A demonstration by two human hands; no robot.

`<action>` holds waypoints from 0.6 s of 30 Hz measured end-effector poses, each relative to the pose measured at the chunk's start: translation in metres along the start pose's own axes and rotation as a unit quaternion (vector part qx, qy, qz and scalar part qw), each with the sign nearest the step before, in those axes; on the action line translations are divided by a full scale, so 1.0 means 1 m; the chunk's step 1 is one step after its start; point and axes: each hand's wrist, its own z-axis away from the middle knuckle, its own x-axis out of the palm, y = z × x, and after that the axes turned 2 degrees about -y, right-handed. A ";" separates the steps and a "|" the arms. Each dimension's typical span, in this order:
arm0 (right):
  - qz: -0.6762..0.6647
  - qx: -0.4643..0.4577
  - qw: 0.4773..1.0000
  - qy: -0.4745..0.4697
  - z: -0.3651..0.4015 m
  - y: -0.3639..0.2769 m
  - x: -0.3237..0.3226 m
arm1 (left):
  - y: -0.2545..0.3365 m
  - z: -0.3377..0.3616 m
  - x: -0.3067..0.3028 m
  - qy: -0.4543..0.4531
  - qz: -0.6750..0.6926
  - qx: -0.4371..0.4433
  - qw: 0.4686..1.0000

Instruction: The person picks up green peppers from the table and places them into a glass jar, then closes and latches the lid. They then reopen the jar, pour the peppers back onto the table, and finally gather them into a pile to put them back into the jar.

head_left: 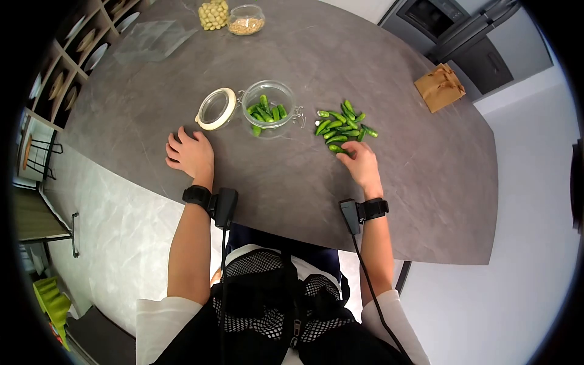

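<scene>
My left hand [193,156] rests palm down on the grey table, fingers spread, just below the round glass lid with a cream rim [216,109]. Hinged to that lid is a glass jar [268,87] with several green chili peppers [266,113] inside; its wire clasp [298,115] hangs on the right. A loose pile of green chili peppers [347,125] lies on the table right of the jar. At the pile's near edge, my right hand [362,165] has thumb and fingers closed on one green chili pepper [336,148], partly hidden by the fingertips.
At the far side stand a container of pale yellow pieces [213,14] and a glass jar of light brown bits [246,24]. A clear plastic tray [153,41] is at far left, a brown paper bag [439,89] at far right. Shelves with dishes [76,55] flank the table.
</scene>
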 end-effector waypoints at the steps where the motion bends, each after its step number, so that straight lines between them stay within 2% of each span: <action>1: -0.002 0.008 1.000 -0.002 0.001 0.002 0.003 | 0.000 0.000 -0.001 -0.001 0.002 0.001 1.000; 6: 0.006 0.021 1.000 0.008 0.001 0.003 0.009 | 0.001 0.000 -0.002 0.006 0.005 0.005 1.000; 9: -0.097 0.058 0.993 0.029 -0.002 -0.020 0.003 | 0.003 0.002 -0.005 0.010 0.010 0.007 1.000; 12: -0.150 -0.038 0.986 0.065 -0.009 -0.053 0.000 | 0.001 0.001 -0.002 0.002 0.007 0.003 1.000; 18: -0.192 -0.134 0.968 0.085 -0.031 -0.116 0.005 | 0.003 0.002 -0.006 0.014 0.013 0.008 1.000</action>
